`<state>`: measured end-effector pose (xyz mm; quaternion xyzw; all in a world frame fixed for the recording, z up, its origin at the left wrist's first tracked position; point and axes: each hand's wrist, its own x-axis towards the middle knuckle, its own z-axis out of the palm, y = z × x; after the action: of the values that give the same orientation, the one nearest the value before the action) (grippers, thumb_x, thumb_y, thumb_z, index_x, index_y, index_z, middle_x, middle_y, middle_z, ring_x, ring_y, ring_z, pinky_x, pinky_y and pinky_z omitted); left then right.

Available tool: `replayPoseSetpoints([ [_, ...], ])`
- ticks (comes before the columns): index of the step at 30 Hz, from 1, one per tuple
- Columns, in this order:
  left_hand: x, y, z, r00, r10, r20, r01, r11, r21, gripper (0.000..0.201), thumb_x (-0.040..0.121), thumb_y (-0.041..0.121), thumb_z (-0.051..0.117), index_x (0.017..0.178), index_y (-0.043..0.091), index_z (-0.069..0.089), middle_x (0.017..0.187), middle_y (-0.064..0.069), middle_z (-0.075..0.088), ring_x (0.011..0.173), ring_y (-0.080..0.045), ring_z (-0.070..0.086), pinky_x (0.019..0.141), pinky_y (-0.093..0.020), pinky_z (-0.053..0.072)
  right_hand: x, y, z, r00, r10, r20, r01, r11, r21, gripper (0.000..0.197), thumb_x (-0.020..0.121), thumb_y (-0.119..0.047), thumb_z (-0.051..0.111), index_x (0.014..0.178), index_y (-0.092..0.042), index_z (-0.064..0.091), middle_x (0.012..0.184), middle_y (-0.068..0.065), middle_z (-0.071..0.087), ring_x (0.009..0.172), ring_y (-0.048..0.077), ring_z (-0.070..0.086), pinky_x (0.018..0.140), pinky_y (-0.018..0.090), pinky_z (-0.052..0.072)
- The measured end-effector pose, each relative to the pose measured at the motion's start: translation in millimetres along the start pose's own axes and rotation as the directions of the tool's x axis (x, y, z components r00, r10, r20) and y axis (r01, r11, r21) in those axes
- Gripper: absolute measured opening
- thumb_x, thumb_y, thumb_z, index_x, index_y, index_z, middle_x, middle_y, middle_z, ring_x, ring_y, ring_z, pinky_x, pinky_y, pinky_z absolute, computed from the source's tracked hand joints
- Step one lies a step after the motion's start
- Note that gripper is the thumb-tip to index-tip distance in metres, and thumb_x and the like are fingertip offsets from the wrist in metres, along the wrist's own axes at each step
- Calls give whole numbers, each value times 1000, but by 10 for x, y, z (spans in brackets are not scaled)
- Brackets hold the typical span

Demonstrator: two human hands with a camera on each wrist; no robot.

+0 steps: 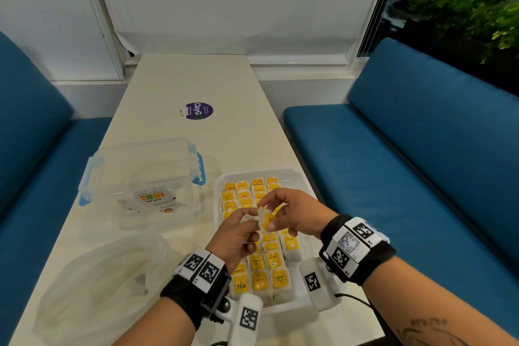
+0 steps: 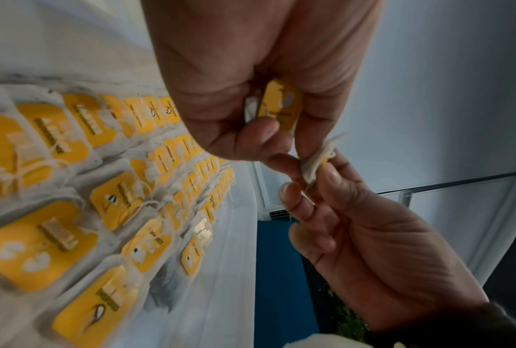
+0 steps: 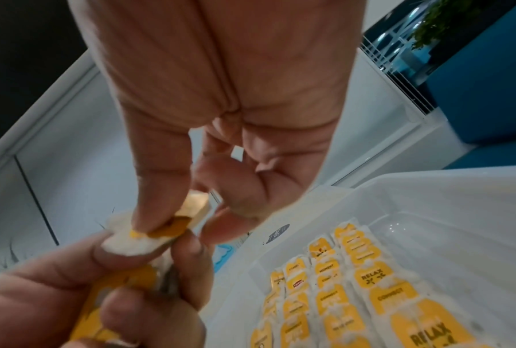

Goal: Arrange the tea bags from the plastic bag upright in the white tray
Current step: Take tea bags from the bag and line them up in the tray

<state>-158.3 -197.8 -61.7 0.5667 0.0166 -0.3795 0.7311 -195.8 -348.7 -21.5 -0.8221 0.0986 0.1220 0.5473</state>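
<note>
Both hands, left (image 1: 238, 233) and right (image 1: 295, 213), pinch 1 tea bag (image 1: 265, 219) above the white tray (image 1: 217, 185).

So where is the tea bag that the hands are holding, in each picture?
Head: the tea bag is in the middle, pinched between both hands above the tray.
Left wrist: it is right of the middle, between the fingers of both hands.
Right wrist: it is at lower left, under the fingers.
Shared landmark: the rows of yellow tags in the white tray show in all three.
</note>
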Motion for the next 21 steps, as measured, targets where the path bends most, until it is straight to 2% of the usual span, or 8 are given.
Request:
replayPoseSetpoints([
  [2, 1, 0, 8, 1000, -9, -5, 9, 1000, 7, 15, 92, 5, 46, 87, 16, 54, 65, -2, 46, 42, -5, 43, 39, -15, 30, 13, 1, 5, 1000, -7, -5, 7, 1000, -21, 33, 74, -1, 75, 89, -27, 62, 81, -5, 56, 54, 8, 52, 40, 20, 39],
  [5, -24, 17, 6, 1000, -29, 0, 29, 999, -26, 21, 95, 26, 48, 82, 15, 61, 65, -4, 56, 42, -7, 43, 39, -14, 31, 28, -4, 4, 999, -10, -31, 9, 1000, -27, 30, 78, 1, 71, 88, -24, 58, 67, -3, 60, 48, 6, 55, 39, 20, 38],
  [8, -47, 31, -7, 998, -20, 52, 21, 1000, -9, 28, 90, 41, 52, 89, 17, 67, 70, -4, 66, 45, -6, 43, 40, -13, 33, 26, -10, -1, 998, -19, -57, 16, 999, -45, 30, 79, 0, 69, 88, -24, 54, 60, -4, 60, 43, 3, 54, 39, 20, 39],
  [13, -16, 35, -44, 1000, 1, -13, 0, 1000, 24, 16, 89, 28, 58, 92, 13, 63, 71, -4, 66, 44, -6, 42, 39, -14, 32, 25, -40, 16, 998, -43, -45, 41, 998, -38, 38, 78, 0, 70, 95, -27, 49, 63, -1, 59, 49, 10, 55, 38, 20, 37],
  [17, -1, 44, -58, 996, 64, -61, -63, 998, 25, 15, 89, 28, 59, 97, 16, 59, 72, -3, 56, 45, -7, 42, 41, -16, 31, 28, -49, 27, 998, -61, -33, 61, 998, -21, 35, 79, 1, 69, 93, -25, 52, 61, 0, 58, 44, 7, 54, 37, 20, 38],
  [21, 41, 46, -84, 994, 39, -97, -44, 998, -50, 6, 91, 20, 56, 89, 15, 58, 67, -3, 49, 42, -8, 42, 38, -15, 29, 19, -39, 28, 999, -40, -4, 39, 998, -51, 28, 80, 1, 69, 88, -23, 56, 64, -2, 58, 46, 5, 55, 38, 18, 40],
])
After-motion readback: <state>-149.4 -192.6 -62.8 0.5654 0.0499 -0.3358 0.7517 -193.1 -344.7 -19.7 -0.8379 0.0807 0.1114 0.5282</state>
